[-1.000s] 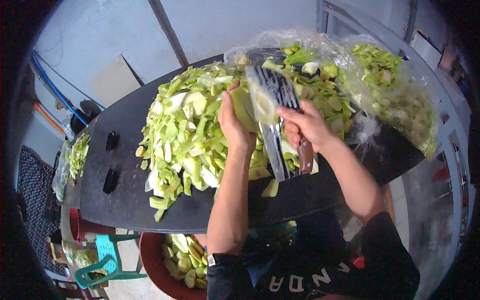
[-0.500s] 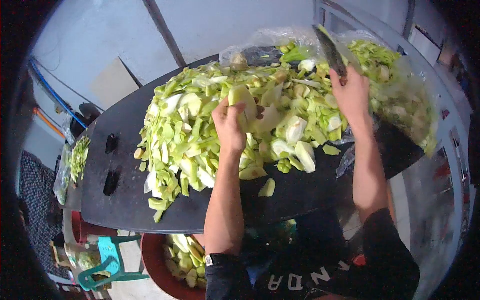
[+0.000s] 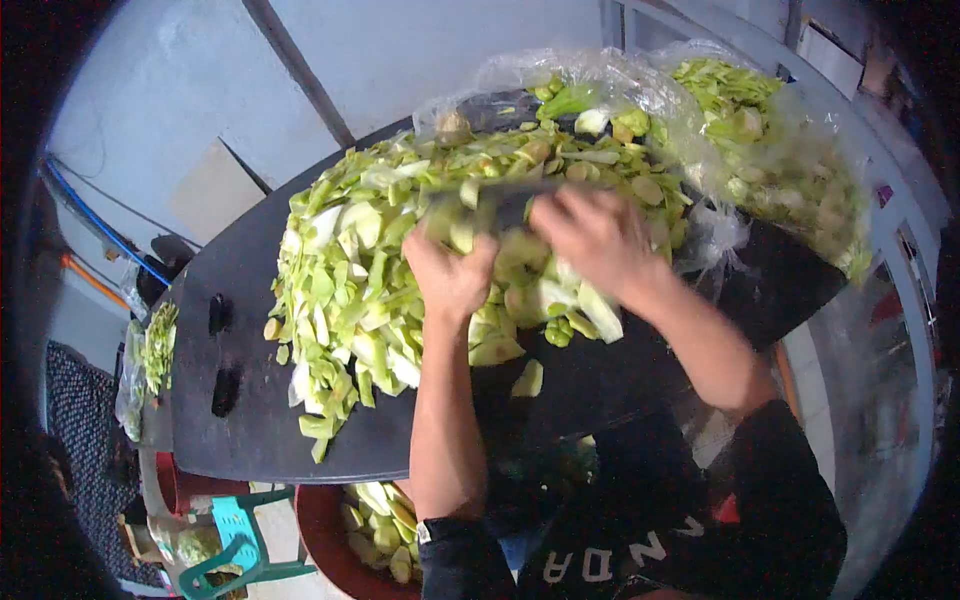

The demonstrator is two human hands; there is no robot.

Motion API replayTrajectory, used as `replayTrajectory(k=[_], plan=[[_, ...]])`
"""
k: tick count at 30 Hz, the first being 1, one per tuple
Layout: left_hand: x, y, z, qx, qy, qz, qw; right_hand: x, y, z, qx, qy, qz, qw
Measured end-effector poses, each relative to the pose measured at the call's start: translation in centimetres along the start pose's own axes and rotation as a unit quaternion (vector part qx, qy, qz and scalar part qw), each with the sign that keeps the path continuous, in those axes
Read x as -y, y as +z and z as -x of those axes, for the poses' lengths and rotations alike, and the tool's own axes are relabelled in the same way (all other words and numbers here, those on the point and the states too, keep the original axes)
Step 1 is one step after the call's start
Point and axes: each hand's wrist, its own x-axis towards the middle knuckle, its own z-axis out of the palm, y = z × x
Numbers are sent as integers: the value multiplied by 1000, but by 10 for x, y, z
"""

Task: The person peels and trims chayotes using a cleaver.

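We log a pale-green vegetable chunk (image 3: 462, 238) mid-frame, the left hand (image 3: 450, 282) with fingers wrapped round it, probably steadying it against the blurred, dark, flat blade (image 3: 510, 204). Right hand (image 3: 597, 240): fingers look clenched on that blade's end.

Fingers on the right hand (image 3: 597, 240) are blurring, folks, and that grip is hiding the handle of the knife (image 3: 512, 204), its blade smearing into a dark streak! Whether the edge is touching the piece of vegetable (image 3: 462, 238), the blur isn't telling. The left hand (image 3: 452, 278) is covering part of that piece. Over right, the cloudy bag (image 3: 835, 165) is veiling the scraps (image 3: 752, 192) inside. Below, the table (image 3: 285, 435) is hiding part of the red tub (image 3: 325, 540), while the bottom edge is cutting off tub, green stool (image 3: 234, 522) and black shirt (image 3: 740, 550).
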Motion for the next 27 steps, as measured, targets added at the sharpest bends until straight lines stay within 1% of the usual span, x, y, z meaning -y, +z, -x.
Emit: replayTrajectory(k=[1,2,3,4,5,6,7,8,9,10,11,12,13,14,15,17,18,19,20,21,22,23,24,25,26,27], plan=[[-15,-2,-1,10,-61,55,997,-10,4,0,60,82,27,994],[-10,-1,0,1,-61,86,994,-20,3,2,58,82,30,994],[-11,0,-2,-10,-59,118,991,-31,0,3,44,130,26,990],[-12,0,-2,-12,-55,123,991,-40,-4,4,31,175,21,984],[-14,-2,-2,3,-77,175,981,-45,-7,3,30,169,24,985],[-16,-4,-1,18,-100,224,969,-47,-9,1,-33,170,-8,985],[-13,-5,-1,15,-102,220,970,-46,-10,0,-95,175,-44,979],[-8,-6,-1,42,-130,336,932,-43,-16,2,-74,204,-47,975],[-2,-6,-1,68,-154,446,879,-40,-18,2,-73,206,-54,974],[1,-5,-2,78,-147,469,867,-39,-19,0,-106,193,-81,972],[3,-7,-2,77,-144,466,869,-41,-21,-3,-140,178,-106,968],[-1,-11,-1,96,-167,530,826,-42,-21,-3,-123,185,-116,968],[-4,-15,-2,116,-188,589,777,-44,-20,-2,-127,184,-117,968],[-5,-18,-3,101,-210,611,757,-47,-18,0,-119,191,-103,969],[-10,-23,0,22,-235,610,757,-52,-17,2,-112,198,-86,970],[-19,-60,15,-125,-261,525,801,-62,-24,3,-116,203,-84,969],[-39,-86,30,-153,-261,516,801,-65,-31,2,-113,222,-64,966],[-32,-114,61,-241,-184,398,866,-67,-37,2,-109,244,-44,962],[-51,-145,82,-277,-216,516,781,-71,-39,2,-116,258,-31,959],[-29,-189,131,-288,-157,438,837,-74,-40,3,-117,269,-27,956],[-17,-219,162,-149,-63,551,819,-75,-42,6,-108,277,-30,954],[-9,-236,204,-278,-19,563,778,-75,-44,6,-98,281,-34,954],[16,-268,250,-409,-11,574,709,-75,-45,6,-75,289,-27,954],[22,-271,273,-668,-28,496,555,-72,-46,6,-77,294,-25,952],[30,-275,305,-690,-66,519,501,-71,-47,4,-67,276,-10,959],[30,-267,319,-758,-103,537,357,-67,-46,2,-54,258,-1,965]])
